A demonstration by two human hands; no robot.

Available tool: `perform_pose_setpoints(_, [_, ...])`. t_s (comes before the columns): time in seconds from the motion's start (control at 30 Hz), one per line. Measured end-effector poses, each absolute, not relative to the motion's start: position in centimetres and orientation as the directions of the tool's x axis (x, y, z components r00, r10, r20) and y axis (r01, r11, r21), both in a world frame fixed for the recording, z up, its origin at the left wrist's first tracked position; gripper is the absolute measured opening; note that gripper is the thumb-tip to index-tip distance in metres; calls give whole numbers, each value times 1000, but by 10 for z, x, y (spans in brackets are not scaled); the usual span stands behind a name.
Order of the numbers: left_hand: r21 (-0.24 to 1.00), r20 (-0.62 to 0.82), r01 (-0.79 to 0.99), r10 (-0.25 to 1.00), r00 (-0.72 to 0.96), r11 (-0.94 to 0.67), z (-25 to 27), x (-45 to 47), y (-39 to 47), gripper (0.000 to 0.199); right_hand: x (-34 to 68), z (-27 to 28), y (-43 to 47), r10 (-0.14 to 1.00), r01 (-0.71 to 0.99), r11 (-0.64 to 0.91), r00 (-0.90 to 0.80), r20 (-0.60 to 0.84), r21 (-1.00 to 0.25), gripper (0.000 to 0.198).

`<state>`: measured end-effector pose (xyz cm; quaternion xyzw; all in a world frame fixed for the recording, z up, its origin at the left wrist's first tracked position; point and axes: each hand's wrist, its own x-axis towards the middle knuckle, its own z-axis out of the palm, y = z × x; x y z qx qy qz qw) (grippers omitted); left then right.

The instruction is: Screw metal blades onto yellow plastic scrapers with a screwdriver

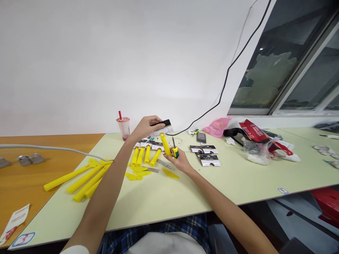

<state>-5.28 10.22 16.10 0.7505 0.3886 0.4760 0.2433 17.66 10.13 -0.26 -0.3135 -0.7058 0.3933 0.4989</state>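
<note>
My left hand (149,126) pinches a flat black-and-white packet (164,127), held up above the table near the wall. In my right hand (181,161) are a screwdriver (175,151) with a green and yellow grip, its tip pointing up, and a yellow plastic handle (164,143) with a hole at its top end. The handle's top end appears just below the packet; whether they touch I cannot tell. Several similar yellow handles (140,156) lie in a row below my hands. Nearer to me are flat yellow pieces (134,176) and metal blades (153,170).
Several long yellow tools (87,180) lie at the left. A drink cup (123,127) with a red straw stands by the wall. More black-and-white packets (209,160) lie right of my hands. Farther right are a pink bag (218,127) and a clear plastic bag (255,151).
</note>
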Motion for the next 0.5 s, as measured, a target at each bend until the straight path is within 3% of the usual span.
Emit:
perform_pose_setpoints(0.13, [735, 482, 377, 825, 294, -564, 164, -55, 98, 46, 176, -2, 101, 849, 30, 468, -294, 439, -883, 49])
perform_pose_setpoints(0.37, [616, 450, 498, 792, 412, -610, 170, -57, 88, 68, 172, 2, 99, 883, -67, 392, -252, 396, -918, 60])
perform_pose_setpoints(0.5, [563, 434, 530, 772, 464, -634, 172, -53, 81, 68, 169, 3, 99, 888, -94, 383, -238, 395, -919, 62])
